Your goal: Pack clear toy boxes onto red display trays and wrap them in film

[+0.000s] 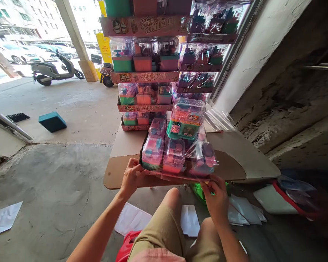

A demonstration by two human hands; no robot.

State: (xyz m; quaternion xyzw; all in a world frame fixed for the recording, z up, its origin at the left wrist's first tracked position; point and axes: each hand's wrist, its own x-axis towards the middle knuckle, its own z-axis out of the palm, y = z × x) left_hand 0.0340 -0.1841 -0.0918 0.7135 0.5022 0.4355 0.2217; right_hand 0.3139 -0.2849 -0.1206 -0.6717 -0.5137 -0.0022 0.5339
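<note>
Left of centre, the left grip (132,177) pinches the near left corner of a film-covered tray (177,177). Upper centre, stacked trays (146,77) look filled and finished, pink fronts printed with Chinese characters including 宠物屋. The held tray, lower centre at the surface's (121,174) near edge, seems unfinished; a box (184,118) sits on top. Rightward, the right grip (215,194) pinches the tray's near edge.
</note>
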